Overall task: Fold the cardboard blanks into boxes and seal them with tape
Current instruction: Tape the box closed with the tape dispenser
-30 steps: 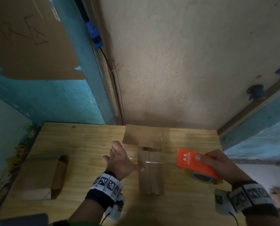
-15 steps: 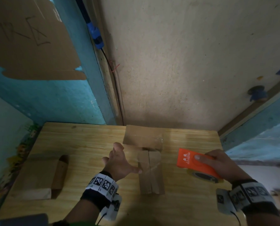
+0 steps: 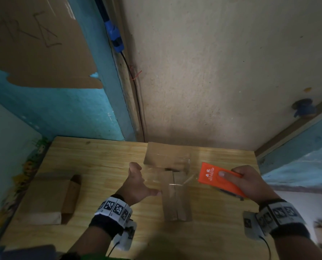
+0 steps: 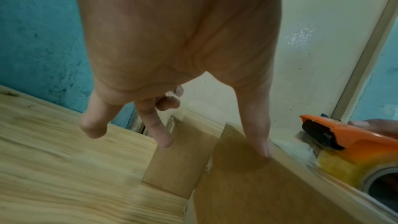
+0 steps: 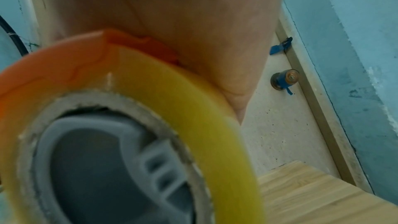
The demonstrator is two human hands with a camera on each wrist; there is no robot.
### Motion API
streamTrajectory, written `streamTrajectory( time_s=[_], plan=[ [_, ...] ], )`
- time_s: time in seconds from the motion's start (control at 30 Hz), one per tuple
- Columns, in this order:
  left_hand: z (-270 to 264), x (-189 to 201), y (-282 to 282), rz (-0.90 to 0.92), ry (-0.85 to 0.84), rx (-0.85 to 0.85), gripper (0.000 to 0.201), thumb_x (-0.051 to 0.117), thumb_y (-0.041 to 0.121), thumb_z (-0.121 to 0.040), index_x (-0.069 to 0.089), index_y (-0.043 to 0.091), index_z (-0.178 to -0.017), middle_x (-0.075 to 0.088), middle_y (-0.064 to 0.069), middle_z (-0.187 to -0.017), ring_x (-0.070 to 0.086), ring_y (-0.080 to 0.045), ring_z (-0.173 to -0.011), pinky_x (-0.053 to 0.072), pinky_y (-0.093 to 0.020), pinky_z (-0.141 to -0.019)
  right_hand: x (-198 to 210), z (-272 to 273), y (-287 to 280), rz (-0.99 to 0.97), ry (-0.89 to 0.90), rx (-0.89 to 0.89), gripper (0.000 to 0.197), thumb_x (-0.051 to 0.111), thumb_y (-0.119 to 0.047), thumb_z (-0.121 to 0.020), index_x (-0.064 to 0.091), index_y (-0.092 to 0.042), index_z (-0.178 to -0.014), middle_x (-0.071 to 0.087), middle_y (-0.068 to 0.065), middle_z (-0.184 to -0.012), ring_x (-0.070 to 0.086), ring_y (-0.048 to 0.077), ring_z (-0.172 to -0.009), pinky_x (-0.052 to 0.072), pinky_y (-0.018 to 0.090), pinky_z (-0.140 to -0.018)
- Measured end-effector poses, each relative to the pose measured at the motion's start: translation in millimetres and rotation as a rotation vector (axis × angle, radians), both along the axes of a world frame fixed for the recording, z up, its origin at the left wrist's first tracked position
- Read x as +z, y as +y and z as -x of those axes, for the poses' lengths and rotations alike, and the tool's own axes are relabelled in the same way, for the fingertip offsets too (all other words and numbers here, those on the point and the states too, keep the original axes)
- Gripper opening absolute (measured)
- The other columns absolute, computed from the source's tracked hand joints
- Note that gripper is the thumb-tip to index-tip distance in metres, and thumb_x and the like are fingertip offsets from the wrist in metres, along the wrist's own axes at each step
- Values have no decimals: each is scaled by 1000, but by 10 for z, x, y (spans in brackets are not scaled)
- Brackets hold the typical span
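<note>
Wooden table (image 3: 104,166): bare wood at centre-left of the frame, between the folded box (image 3: 49,199) at left and the cardboard box (image 3: 176,199) at centre. Bare strip along the bottom edge. Right of centre blocked by the orange tape dispenser (image 3: 218,181). Wall (image 3: 212,72) closes off the table's upper edge.

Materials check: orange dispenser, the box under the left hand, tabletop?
Orange dispenser: looks like moulded plastic, smooth matte shell. Box: brown cardboard, dull, with glossy clear tape over its seam. Tabletop: pale wood or wood-look laminate; grain lines show, can't tell which.
</note>
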State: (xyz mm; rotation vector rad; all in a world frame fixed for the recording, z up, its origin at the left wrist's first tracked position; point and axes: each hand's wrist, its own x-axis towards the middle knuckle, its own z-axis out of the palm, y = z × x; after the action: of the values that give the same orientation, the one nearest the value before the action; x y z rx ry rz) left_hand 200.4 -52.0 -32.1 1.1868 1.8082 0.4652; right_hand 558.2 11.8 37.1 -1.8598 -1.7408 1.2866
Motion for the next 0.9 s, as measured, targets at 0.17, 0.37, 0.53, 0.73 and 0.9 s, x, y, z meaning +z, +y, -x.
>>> streamTrajectory(
  time_s=[0.17,0.37,0.53,0.73,0.9],
  plan=[
    [97,-61,33,33,-133,96,83,94,36,-69,29,19,-117,43,-1,-108,53,-18,-95,46,-28,-75,-39,27,66,29,-55,27,54,76,-52,-89,74,0,-75,73,10,-60,72,29,-52,58,43,-55],
    [121,-131,87,-15,-279,383,22,71,19,-96,51,12,-99,56,-11,-95,68,-26,-76,50,-36,-71,-165,14,103,50,-93,30,64,71,-71,-76,78,-8,-75,76,7,-65,74,25,-56,62,44,-61],
    [125,-217,75,25,-273,361,15,62,16,-101,60,1,-106,64,-8,-96,70,-23,-77,43,-18,-48,-244,6,101,64,-110,41,65,68,-74,-75,79,-10,-77,77,4,-66,75,23,-59,63,45,-71],
    [-7,-434,170,204,-298,380,14,52,14,-104,62,9,-95,64,-8,-86,53,-19,-58,39,-26,-49,-332,10,130,70,-103,59,73,67,-76,-75,78,-4,-75,76,9,-66,75,26,-60,63,48,-75],
    [-109,-483,230,220,-254,371,14,50,16,-103,63,11,-106,69,-8,-89,53,-21,-60,37,-24,-46,-353,52,125,77,-100,71,74,67,-78,-76,78,-5,-78,77,9,-69,76,26,-62,63,50,-76]
  ],
)
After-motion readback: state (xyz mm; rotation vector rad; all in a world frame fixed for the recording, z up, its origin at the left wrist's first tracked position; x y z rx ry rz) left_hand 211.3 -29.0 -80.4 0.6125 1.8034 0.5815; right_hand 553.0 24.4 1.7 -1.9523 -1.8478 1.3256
